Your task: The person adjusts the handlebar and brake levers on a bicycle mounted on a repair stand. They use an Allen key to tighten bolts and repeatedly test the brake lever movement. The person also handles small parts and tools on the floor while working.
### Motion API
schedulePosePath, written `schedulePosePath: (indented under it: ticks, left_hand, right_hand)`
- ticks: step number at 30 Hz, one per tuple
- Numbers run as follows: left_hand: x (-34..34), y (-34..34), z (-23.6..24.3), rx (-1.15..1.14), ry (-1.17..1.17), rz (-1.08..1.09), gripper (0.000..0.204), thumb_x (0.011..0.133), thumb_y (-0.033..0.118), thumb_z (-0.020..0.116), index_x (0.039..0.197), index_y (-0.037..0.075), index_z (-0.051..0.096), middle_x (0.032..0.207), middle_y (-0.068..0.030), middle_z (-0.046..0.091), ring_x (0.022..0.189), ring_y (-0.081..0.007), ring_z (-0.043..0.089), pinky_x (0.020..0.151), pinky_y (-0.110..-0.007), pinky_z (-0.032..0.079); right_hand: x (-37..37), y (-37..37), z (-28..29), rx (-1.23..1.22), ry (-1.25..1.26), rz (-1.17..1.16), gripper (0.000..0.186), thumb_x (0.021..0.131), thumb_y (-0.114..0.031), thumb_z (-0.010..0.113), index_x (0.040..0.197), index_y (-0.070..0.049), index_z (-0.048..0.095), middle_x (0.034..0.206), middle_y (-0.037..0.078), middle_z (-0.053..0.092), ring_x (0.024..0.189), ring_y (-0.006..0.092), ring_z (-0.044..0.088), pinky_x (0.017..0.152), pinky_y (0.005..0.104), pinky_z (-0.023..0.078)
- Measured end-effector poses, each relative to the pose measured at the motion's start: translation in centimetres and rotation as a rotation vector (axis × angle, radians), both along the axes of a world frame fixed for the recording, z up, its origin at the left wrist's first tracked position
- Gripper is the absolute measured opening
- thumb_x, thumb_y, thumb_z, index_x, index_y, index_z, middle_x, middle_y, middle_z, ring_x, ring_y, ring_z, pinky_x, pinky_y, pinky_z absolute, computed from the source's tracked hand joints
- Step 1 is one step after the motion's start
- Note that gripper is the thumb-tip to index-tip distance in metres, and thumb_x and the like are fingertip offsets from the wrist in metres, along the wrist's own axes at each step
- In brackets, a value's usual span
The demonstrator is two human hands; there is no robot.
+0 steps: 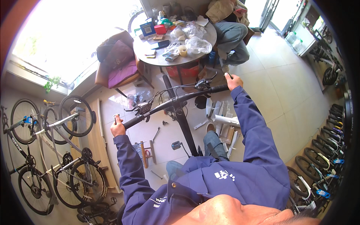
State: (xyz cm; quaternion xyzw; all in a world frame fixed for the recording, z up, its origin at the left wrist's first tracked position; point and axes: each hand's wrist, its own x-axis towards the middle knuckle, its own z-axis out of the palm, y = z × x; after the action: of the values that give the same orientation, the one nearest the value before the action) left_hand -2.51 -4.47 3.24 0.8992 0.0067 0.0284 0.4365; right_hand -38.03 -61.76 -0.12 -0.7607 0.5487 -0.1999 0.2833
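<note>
The dark bicycle point(182, 127) stands at the centre of the frame, its handlebar point(179, 99) slanting across the view and its frame running down between the wearer's legs, a stance that probably helps to keep it upright. The left hand point(118, 126) is at the bar's left end, fingers curled around a small piece point(116, 116); the right hand point(233, 81) is at the other end, fingers closed on a small dark piece point(227, 76). What these pieces are, I cannot tell; the wide spread of the arms brings both bar ends within reach. Left of the bicycle, a long tool point(156, 134) lies on the floor, likely put there to be handy; right of it, white wrapping point(227, 120) lies in a heap, seemingly pushed aside. The cluttered tabletop point(148, 56) fills the upper middle, with a seated person point(232, 35) beside it. Other bicycles point(56, 127) line the left edge, perhaps to leave floor free for working.
</note>
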Motion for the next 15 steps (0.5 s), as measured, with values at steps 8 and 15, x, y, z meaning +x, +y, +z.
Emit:
schedulePosePath:
  ticks: [8, 15]
  left_hand:
    - [-0.4, 0.1, 0.3, 0.032, -0.001, 0.011, 0.068, 0.102, 0.061, 0.067, 0.086, -0.004, 0.081, 0.075, -0.0127, 0.075, 0.071, -0.0235, 0.069, 0.073, -0.039, 0.053]
    - [0.0, 0.6, 0.6, -0.009, 0.002, 0.007, 0.071, 0.1, 0.065, 0.065, 0.089, -0.003, 0.083, 0.077, -0.0133, 0.075, 0.075, -0.0254, 0.069, 0.078, -0.039, 0.053]
  right_hand:
    - [-0.3, 0.1, 0.5, -0.028, 0.022, 0.024, 0.062, 0.097, -0.064, 0.063, 0.109, -0.006, 0.081, 0.106, 0.022, 0.079, 0.104, 0.043, 0.074, 0.094, 0.0498, 0.056]
    - [0.8, 0.8, 1.1, -0.03, -0.012, 0.009, 0.061, 0.097, -0.064, 0.063, 0.109, -0.007, 0.081, 0.106, 0.021, 0.079, 0.103, 0.0429, 0.074, 0.094, 0.0506, 0.056]
